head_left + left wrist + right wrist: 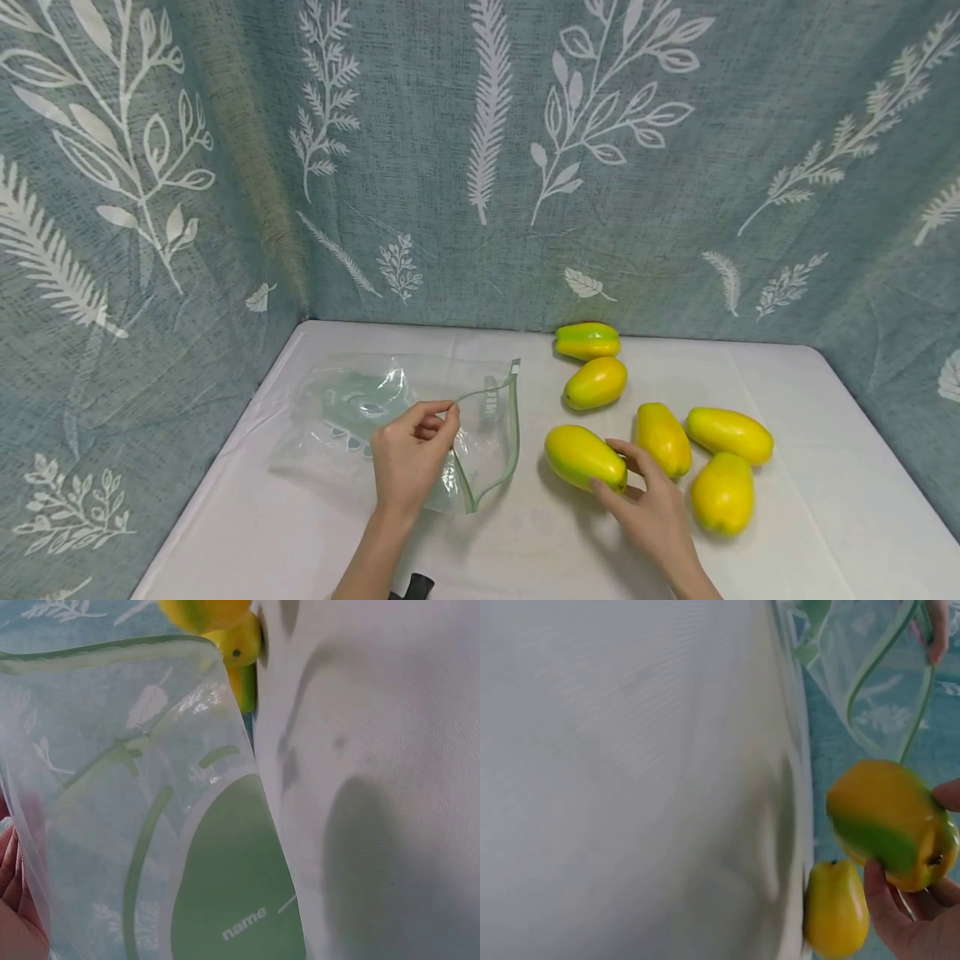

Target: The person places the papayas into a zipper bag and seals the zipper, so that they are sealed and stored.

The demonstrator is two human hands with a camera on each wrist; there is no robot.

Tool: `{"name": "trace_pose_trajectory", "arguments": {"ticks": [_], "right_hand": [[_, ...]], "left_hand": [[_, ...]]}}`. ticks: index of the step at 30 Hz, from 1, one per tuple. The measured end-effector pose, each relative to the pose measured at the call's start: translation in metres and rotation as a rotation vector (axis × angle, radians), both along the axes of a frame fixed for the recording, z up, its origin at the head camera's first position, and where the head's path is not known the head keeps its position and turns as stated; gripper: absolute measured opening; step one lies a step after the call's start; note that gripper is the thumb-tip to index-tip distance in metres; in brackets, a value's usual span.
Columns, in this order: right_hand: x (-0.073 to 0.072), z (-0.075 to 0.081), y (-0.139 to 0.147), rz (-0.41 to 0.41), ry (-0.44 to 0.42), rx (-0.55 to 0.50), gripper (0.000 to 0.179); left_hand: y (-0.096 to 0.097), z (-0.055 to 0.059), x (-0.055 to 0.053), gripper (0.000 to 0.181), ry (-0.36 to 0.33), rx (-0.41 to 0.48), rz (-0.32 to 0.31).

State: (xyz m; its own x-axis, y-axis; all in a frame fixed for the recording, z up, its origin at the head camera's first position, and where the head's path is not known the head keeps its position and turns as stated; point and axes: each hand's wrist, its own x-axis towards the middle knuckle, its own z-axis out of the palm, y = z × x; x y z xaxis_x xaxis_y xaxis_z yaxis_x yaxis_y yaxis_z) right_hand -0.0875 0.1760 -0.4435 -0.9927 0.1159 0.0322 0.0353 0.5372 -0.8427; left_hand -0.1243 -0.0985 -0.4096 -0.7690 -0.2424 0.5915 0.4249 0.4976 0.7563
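Pinching the clear bag's (420, 425) rim open with the left hand (411, 454), the right hand (651, 504) curls round the nearest papaya (584, 456) on the bench (825, 500), seemingly ready to lift it toward the bag's mouth.

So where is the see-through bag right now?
In the head view the clear zip bag lies on the white table, left of the six yellow mangoes. The left hand pinches its open green-edged mouth, holding it up.

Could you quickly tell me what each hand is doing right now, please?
Left hand: pinching the open rim of the clear zip bag.
Right hand: fingers curled round the nearest yellow mango.
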Motion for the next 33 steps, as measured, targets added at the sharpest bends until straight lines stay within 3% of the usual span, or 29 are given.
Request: {"name": "trace_pose_trajectory", "arguments": {"ticks": [8, 20, 26, 33], "right_hand": [[-0.003, 0.016, -0.01, 0.061, 0.011, -0.119, 0.054], [-0.018, 0.04, -0.033, 0.158, 0.069, -0.183, 0.053], [-0.023, 0.046, -0.045, 0.208, 0.114, -0.196, 0.05], [-0.031, 0.047, -0.06, 0.264, 0.115, -0.209, 0.048]], "left_hand": [[-0.001, 0.004, 0.001, 0.005, -0.013, 0.02, 0.001], [-0.005, 0.013, 0.001, 0.004, -0.071, 0.122, -0.041], [-0.006, 0.016, 0.001, 0.004, -0.101, 0.156, -0.031], [0.0, 0.045, 0.014, 0.004, -0.128, 0.198, -0.04]]}}
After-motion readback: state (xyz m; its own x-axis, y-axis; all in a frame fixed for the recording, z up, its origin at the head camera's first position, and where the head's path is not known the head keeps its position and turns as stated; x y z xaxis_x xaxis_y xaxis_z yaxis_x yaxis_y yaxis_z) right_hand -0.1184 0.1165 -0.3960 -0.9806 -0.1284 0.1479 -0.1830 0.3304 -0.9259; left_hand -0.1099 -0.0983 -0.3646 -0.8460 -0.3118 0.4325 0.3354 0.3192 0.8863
